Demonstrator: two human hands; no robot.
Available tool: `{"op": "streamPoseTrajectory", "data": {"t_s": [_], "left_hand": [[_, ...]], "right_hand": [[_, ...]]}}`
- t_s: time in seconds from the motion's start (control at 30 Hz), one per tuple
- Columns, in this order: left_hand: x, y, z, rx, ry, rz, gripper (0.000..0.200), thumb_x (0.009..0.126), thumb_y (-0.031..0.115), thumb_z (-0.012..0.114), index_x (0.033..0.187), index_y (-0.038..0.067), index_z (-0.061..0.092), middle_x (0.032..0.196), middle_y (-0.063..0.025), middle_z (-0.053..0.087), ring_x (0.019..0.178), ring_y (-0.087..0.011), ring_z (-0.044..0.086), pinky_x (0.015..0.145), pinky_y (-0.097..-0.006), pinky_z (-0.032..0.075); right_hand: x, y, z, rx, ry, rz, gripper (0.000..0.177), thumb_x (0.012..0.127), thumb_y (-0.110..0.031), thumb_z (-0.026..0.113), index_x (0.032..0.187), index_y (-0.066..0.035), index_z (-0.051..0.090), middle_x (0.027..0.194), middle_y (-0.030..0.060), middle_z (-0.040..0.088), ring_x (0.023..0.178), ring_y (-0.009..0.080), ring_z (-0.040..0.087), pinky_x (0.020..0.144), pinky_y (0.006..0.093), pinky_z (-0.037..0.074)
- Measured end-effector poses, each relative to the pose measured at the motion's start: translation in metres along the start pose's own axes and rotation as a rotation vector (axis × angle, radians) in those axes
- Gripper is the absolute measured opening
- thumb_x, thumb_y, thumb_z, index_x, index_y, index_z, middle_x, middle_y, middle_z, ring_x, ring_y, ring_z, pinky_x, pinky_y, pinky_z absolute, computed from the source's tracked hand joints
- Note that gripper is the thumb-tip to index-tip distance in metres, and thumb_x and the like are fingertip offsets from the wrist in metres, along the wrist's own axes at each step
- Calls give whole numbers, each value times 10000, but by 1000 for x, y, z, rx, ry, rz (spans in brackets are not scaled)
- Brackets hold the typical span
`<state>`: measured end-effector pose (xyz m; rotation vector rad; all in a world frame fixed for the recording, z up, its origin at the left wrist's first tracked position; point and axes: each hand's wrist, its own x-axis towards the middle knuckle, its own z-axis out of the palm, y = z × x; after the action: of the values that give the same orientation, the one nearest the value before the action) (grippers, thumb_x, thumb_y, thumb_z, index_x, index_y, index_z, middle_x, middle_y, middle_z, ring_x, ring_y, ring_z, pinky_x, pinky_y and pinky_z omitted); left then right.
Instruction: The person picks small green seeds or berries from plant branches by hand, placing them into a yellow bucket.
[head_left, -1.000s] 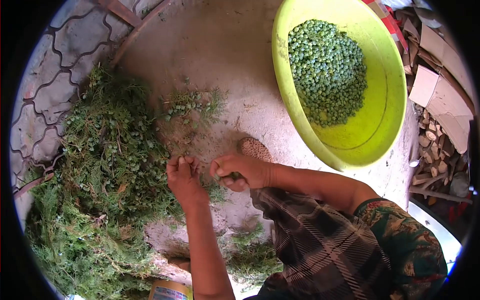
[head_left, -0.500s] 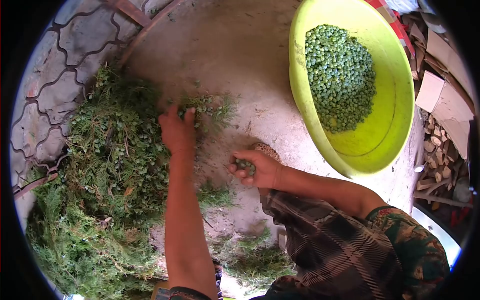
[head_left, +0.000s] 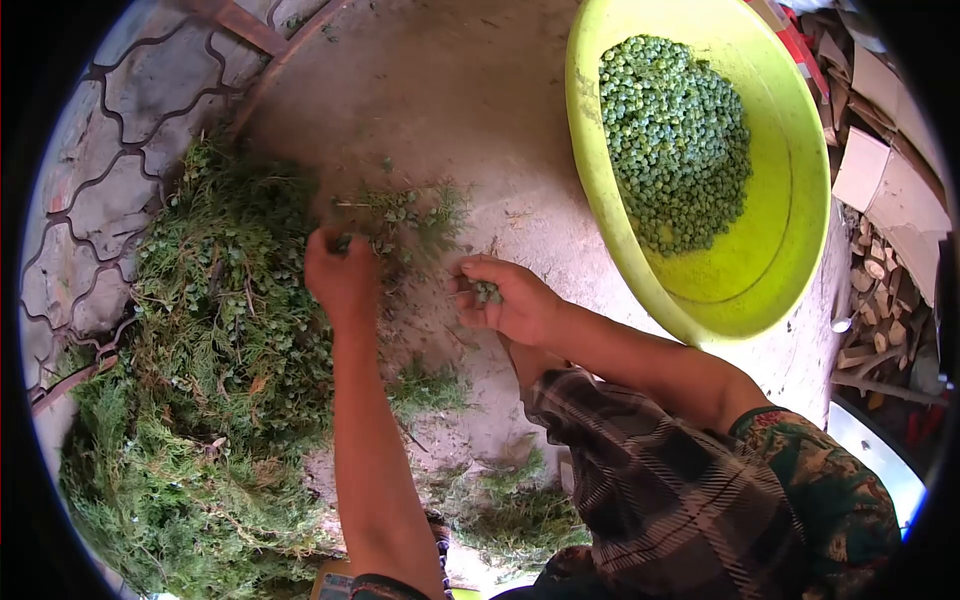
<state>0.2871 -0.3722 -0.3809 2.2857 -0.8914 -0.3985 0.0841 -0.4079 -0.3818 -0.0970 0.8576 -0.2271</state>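
My left hand (head_left: 342, 278) has its fingers curled round the near end of an evergreen sprig (head_left: 420, 212), which sticks out to the right and carries small green cones. The sprig is partly blurred. At the centre, my right hand (head_left: 515, 302) is cupped palm up, its fingers closed round several small green cones (head_left: 486, 292). A big heap of cut evergreen branches (head_left: 235, 330) lies beside my left hand and forearm. Up and to the right of my right hand, a yellow-green basin (head_left: 775, 225) holds a large pile of the same cones (head_left: 675, 145).
Loose sprigs (head_left: 430, 390) lie on the dusty concrete floor (head_left: 450, 110). More greenery (head_left: 515, 510) is by my plaid-covered knee (head_left: 660, 470). A bent metal frame (head_left: 120, 130) stands at the left. Cardboard (head_left: 895, 200) and chopped wood (head_left: 880, 300) are piled on the right.
My left hand has shifted down slightly and curled round the sprig, which has moved a little. My right hand has risen slightly, still holding its cones. The view has moved a little.
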Motion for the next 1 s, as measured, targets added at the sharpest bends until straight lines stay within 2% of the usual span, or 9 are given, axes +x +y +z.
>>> {"op": "streamPoseTrajectory", "data": {"t_s": [0.13,0.33,0.43,0.67,0.77,0.83,0.87,0.93,1.0], "left_hand": [[-46,26,-24,-365,10,-229,193,753,54,642,894,-16,530,801,-33,556,706,-107,510,640,-224,422],[-79,48,-31,-733,-160,-274,147,779,-42,605,917,-23,559,860,-36,598,728,-99,544,647,-242,456],[-92,41,-29,-423,-377,-4,185,807,33,627,986,-2,603,890,-23,593,761,-66,534,647,-227,448],[-46,18,-26,-255,-210,-280,213,797,40,601,1007,42,639,893,-95,626,760,-166,586,682,-264,461],[-27,-8,8,-166,-87,40,227,787,63,617,1009,18,630,847,-132,626,736,-223,596,659,-301,460],[-21,-14,21,351,62,363,331,793,133,636,1078,-29,588,820,-124,639,653,-150,581,609,-293,458],[-17,-17,22,351,60,363,331,793,133,636,1078,-29,588,820,-124,639,653,-150,581,609,-293,458],[-12,-19,22,-21,-150,-51,294,730,115,675,993,-4,620,804,-157,639,715,-275,619,664,-361,477],[-11,-17,17,0,-198,-96,285,728,105,664,986,-5,619,810,-160,640,714,-272,620,666,-359,479]], "right_hand": [[3,-1,15,65,-47,27,213,862,-225,544,1023,-85,562,942,64,565,836,187,567,777,380,500],[10,6,24,119,-180,79,208,868,-270,524,954,-87,576,892,50,559,803,193,569,755,433,513],[4,4,32,86,-164,46,209,870,-277,524,937,-89,586,862,44,562,788,183,572,711,417,529],[9,8,8,-19,-29,173,209,849,-316,575,819,-111,551,705,17,542,591,132,540,480,294,464],[7,6,7,-45,8,182,239,844,-333,583,783,-108,529,684,15,532,559,122,520,453,274,438],[4,8,7,-65,20,172,252,844,-340,583,776,-105,522,679,16,529,558,120,516,454,271,436],[3,8,7,-93,16,162,251,845,-338,582,778,-104,521,677,18,529,559,124,518,456,273,439],[2,7,4,-119,15,150,249,845,-335,582,780,-102,521,676,19,529,559,128,520,458,275,441],[1,10,1,-96,-15,158,224,872,-292,556,804,-81,528,738,33,528,590,136,504,494,285,436]]}}
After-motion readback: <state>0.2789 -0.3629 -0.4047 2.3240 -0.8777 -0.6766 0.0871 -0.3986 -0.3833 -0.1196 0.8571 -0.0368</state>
